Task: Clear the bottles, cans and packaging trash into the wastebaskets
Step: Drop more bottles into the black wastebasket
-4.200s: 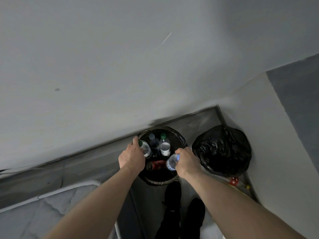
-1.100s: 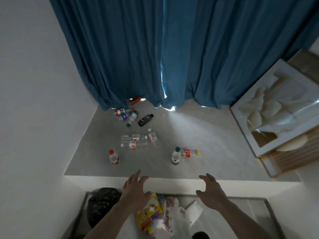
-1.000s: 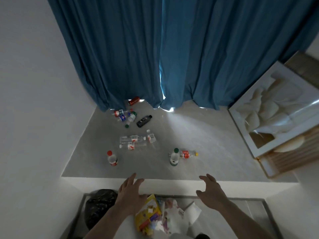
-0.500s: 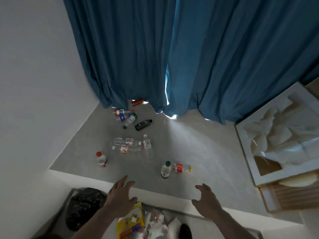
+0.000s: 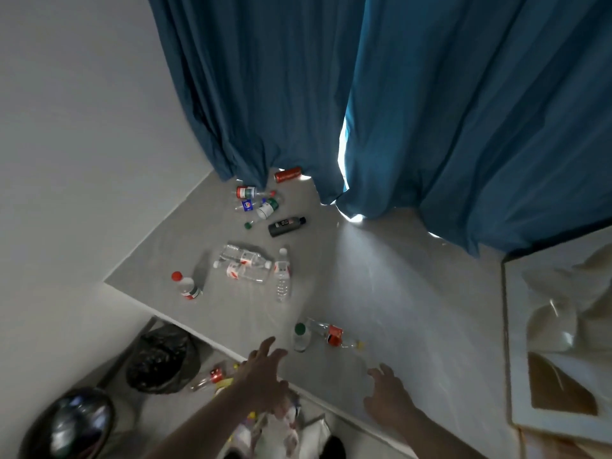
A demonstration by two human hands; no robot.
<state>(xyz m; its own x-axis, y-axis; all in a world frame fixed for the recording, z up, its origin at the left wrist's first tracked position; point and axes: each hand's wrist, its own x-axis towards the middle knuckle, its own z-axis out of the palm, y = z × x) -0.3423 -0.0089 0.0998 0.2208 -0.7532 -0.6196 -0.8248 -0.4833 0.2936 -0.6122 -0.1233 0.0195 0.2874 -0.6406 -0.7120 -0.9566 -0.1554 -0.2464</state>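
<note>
Bottles and a can lie scattered on a raised grey platform [image 5: 381, 293]. Nearest me stand a green-capped bottle [image 5: 300, 337] and a fallen clear bottle with a red label [image 5: 332, 335]. Further back are a red-capped bottle [image 5: 185, 285], three clear bottles [image 5: 251, 268], a black bottle [image 5: 286, 226] and a red can [image 5: 288, 174]. My left hand [image 5: 265, 376] is open, fingers spread, just short of the green-capped bottle. My right hand [image 5: 385, 397] is open over the platform's front edge. Two wastebaskets stand lower left: one with a black bag [image 5: 162, 362] and one at the corner [image 5: 71, 422].
Blue curtains [image 5: 364, 94] hang behind the platform, white wall on the left. A white framed panel [image 5: 559, 342] lies at the right. Packaging trash [image 5: 265, 429] and a small bottle [image 5: 212, 377] lie on the lower floor under my left arm.
The view has swung right and closer to the platform. Both empty hands have moved forward, the left one nearing the green-capped bottle. A second wastebasket has come into view at lower left.
</note>
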